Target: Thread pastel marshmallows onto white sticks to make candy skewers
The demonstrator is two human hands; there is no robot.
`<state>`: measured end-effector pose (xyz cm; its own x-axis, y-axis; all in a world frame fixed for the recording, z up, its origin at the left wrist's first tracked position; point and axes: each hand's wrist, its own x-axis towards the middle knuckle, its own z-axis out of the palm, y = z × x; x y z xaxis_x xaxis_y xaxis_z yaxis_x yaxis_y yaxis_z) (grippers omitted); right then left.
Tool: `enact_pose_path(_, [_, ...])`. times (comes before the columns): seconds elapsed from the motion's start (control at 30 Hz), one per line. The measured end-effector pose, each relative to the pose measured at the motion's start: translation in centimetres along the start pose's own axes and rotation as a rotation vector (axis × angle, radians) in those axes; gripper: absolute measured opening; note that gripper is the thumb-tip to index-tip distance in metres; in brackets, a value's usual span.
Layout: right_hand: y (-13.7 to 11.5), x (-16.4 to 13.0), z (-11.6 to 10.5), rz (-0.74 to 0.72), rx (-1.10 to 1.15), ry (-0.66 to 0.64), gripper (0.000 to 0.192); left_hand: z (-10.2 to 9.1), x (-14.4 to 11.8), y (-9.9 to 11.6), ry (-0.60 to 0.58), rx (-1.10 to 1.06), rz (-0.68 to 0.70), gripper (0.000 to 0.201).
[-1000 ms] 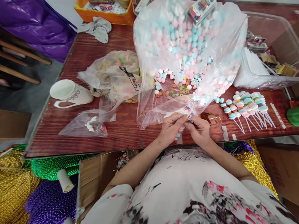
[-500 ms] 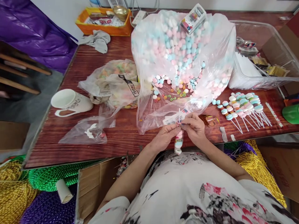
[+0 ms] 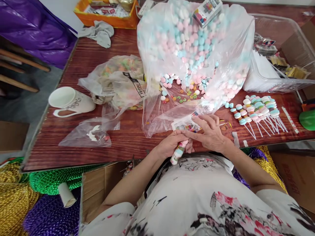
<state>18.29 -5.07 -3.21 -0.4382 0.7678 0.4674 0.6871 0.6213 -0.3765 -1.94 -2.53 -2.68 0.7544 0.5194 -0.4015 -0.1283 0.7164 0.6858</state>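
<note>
My left hand (image 3: 171, 142) is closed round the neck end of a wrapped marshmallow stick (image 3: 178, 151), which tilts down to the left near my shirt. Pink, white, blue and green bands show through its clear wrap. My right hand (image 3: 212, 134) lies close on the right side, fingers stretched and apart. Its index fingertip meets the fingers of my left hand, and its thumb is beside the wrapped top. Beneath the raised fingers lies a printed packet (image 3: 185, 124). Small gold ties (image 3: 224, 126) rest just right of that hand.
A big clear bag of marshmallows (image 3: 194, 42) fills the table's middle, with a small box (image 3: 208, 12) on top. Finished marshmallow sticks (image 3: 257, 108) lie right, before a clear plastic bin (image 3: 278, 82). Left are a white mug (image 3: 71, 101) and a cereal bag (image 3: 115, 82).
The wrapped marshmallow stick has gone from upright to tilted, its lower end swinging left. My right hand has left its pinch at the neck and spread its fingers. The view has shifted slightly.
</note>
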Motion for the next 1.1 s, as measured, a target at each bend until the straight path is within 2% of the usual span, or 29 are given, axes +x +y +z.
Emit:
enact_pose_path(0.1, [0.8,0.3,-1.3,-0.274,-0.199,-0.062,0.034,0.0,-0.3,0.1,-0.143,0.076,-0.042,0.038])
enact_pose_path(0.17, [0.7,0.6,-1.4,-0.339,-0.207,-0.11,0.024,0.0,-0.4,0.0,-0.182,0.225,-0.025,0.037])
enact_pose_path(0.23, [0.3,0.7,-1.1,-0.276,-0.184,-0.194,0.02,0.2,-0.5,-0.1,-0.11,0.554,0.052,0.033])
enact_pose_path(0.33, [-0.7,0.6,0.1,-0.031,-0.103,-0.324,0.017,0.4,-0.6,-0.7,0.133,1.2,0.284,0.023])
enact_pose_path(0.4, [-1.3,0.4,0.5,0.096,-0.069,-0.328,0.021,0.4,-0.8,-1.0,0.236,1.445,0.414,0.019])
enact_pose_path(0.43, [-1.6,0.3,0.6,0.128,-0.087,-0.283,0.02,0.4,-0.9,-1.0,0.256,1.474,0.44,0.021])
enact_pose_path(0.5, [-2.1,0.0,0.3,0.099,-0.183,-0.128,0.016,0.0,-1.0,-0.8,0.244,1.358,0.395,0.026])
enact_pose_path(0.6, [-2.2,-0.6,-0.4,-0.093,-0.283,0.042,0.025,-0.8,-1.0,0.1,0.086,0.913,0.139,0.034])
enact_pose_path(0.67, [-1.8,-1.1,-0.6,-0.207,-0.273,0.048,0.02,-1.1,-0.7,0.6,-0.061,0.662,-0.034,0.039])
enact_pose_path(0.7, [-1.5,-1.5,-0.5,-0.247,-0.264,0.029,0.017,-1.1,-0.6,0.7,-0.125,0.607,-0.091,0.04])
enact_pose_path(0.77, [-1.1,-2.1,0.0,-0.277,-0.24,-0.038,0.015,-0.9,-0.3,0.6,-0.195,0.678,-0.116,0.039])
enact_pose_path(0.83, [-0.9,-2.7,0.8,-0.212,-0.199,-0.113,0.018,-0.6,-0.1,0.0,-0.154,0.939,-0.011,0.037])
enact_pose_path(0.9, [-1.1,-3.1,1.4,-0.066,-0.131,-0.164,0.017,-0.3,0.0,-0.8,-0.034,1.238,0.2,0.033])
enact_pose_path(0.97, [-1.2,-3.5,1.4,0.087,-0.049,-0.185,0.015,-0.1,0.0,-1.5,0.075,1.439,0.417,0.029])
enact_pose_path(1.03, [-0.5,-4.1,0.5,0.234,0.027,-0.135,0.016,-0.2,-0.1,-1.9,0.135,1.499,0.54,0.027])
enact_pose_path(1.1, [1.2,-5.0,-1.1,0.41,0.046,-0.009,0.02,-0.4,-0.1,-1.9,0.188,1.423,0.547,0.026])
